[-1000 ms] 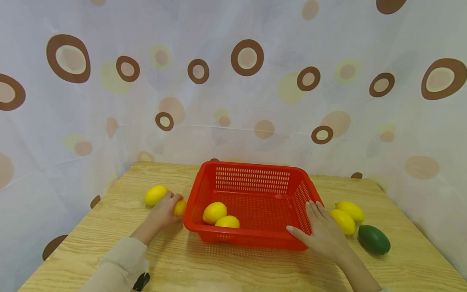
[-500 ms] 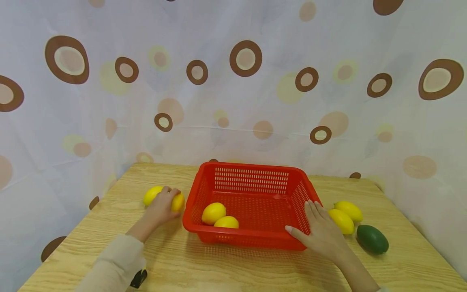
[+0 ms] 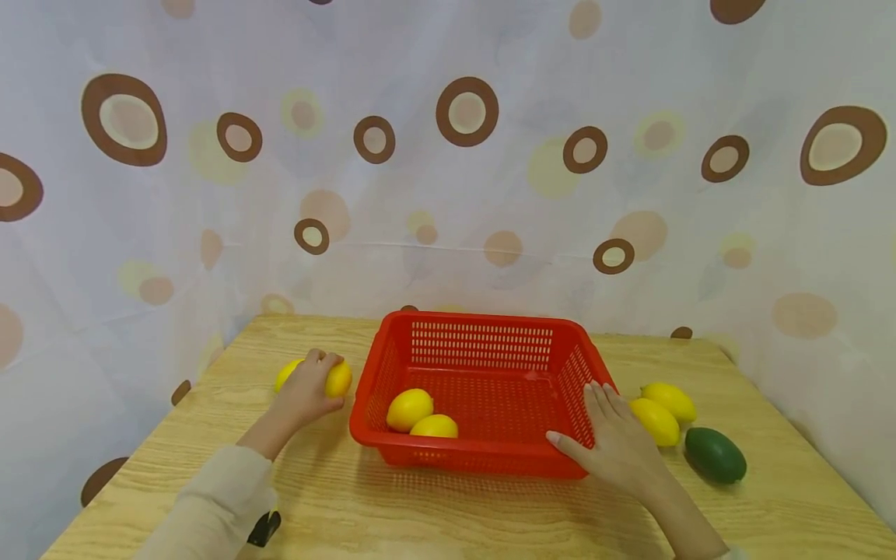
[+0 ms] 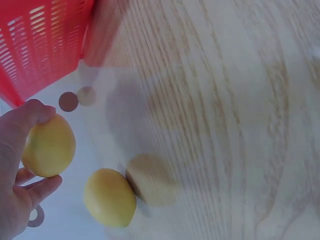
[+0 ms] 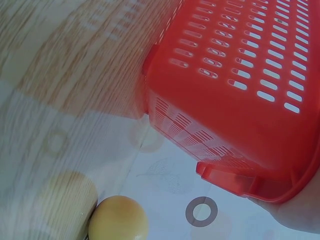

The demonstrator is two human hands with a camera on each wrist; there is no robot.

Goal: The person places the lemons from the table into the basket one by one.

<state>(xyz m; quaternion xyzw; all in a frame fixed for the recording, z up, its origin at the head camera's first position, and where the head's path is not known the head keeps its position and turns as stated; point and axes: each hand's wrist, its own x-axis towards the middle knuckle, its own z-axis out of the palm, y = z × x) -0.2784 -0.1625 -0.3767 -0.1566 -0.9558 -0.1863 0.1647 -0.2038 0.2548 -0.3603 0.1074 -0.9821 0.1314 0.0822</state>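
Head view, from the left: toward the far left corner of the pale wood-grained table [image 3: 455, 517], a smooth yellow lemon [image 3: 285, 374] lies partly behind the person's left hand [image 3: 302, 395]. That hand grips a second, glossy yellow oval lemon [image 3: 339, 379] between thumb and fingers, apparently off the wood, just left of a rectangular red perforated plastic basket [image 3: 490, 447]. I'd judge the gripped lemon light, firm, not fragile, slightly slippery; its broad middle seems the best hold. Neither tip shows clearly, so I can't tell which way it points or how its long axis runs.

Two more yellow lemons [image 3: 410, 410] sit in the basket's near left corner. The right hand [image 3: 619, 443] lies with fingers straight on the basket's right rim, gripping no fruit. Beyond, toward the table's right edge, are a yellow lemon pair [image 3: 655, 422] and a dark green oval fruit [image 3: 715, 456], its long axis slanting toward the near right corner.
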